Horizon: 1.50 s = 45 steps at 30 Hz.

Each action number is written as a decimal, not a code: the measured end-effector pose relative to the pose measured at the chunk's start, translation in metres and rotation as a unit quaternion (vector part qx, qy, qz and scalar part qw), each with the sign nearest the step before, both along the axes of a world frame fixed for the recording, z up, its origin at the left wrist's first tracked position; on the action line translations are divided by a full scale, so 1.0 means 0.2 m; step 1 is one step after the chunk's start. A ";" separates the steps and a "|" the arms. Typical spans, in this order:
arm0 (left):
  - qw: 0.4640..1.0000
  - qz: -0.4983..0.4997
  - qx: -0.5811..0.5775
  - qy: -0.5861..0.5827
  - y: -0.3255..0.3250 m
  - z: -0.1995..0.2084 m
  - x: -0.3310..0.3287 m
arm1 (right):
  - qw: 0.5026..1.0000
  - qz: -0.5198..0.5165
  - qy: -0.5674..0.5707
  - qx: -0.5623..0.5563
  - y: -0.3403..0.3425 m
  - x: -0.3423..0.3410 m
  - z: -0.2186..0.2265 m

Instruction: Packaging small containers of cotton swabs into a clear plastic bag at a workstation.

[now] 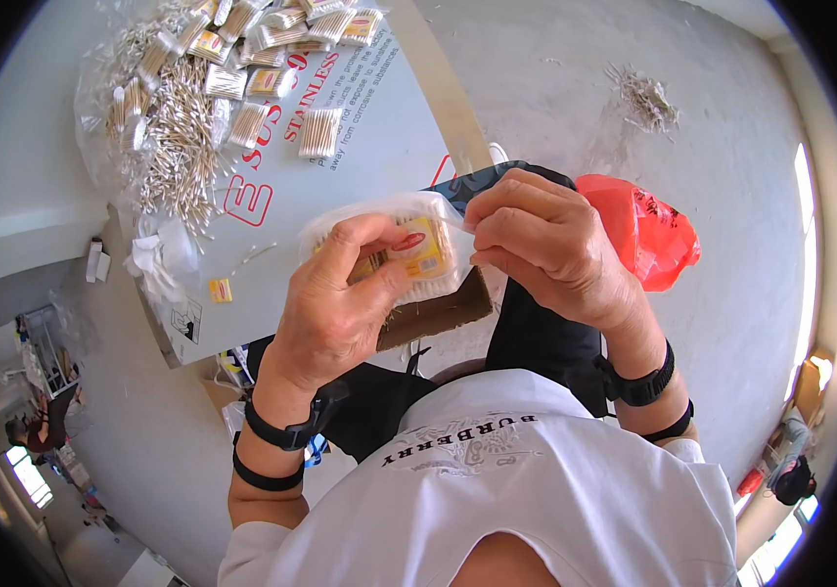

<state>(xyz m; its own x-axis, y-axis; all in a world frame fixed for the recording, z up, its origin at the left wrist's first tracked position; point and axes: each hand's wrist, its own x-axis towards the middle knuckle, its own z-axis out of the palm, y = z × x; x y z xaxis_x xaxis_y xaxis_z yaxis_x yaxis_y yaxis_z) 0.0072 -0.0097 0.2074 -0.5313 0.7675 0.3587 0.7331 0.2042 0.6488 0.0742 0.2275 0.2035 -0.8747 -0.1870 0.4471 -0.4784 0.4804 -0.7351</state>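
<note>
My left hand (340,303) grips a small clear plastic packet of cotton swabs (418,256) with a yellow label, thumb pressed on its front. My right hand (545,245) pinches the packet's upper right edge between thumb and fingers. Both hands are held above a flattened cardboard sheet (360,147) in front of me. Several filled swab packets (271,39) lie at the sheet's far end. A loose heap of cotton swabs (179,137) rests on clear plastic at the left of the sheet.
A red plastic bag (648,230) lies on the grey floor to the right. Another small scatter of swabs (645,98) sits on the floor farther off. Crumpled clear bags (159,254) and a small yellow label (220,290) lie at the sheet's left edge.
</note>
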 end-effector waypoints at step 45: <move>0.968 0.140 -0.039 0.207 0.17 0.06 0.10 | 0.982 0.012 0.123 0.145 0.00 0.03 -0.10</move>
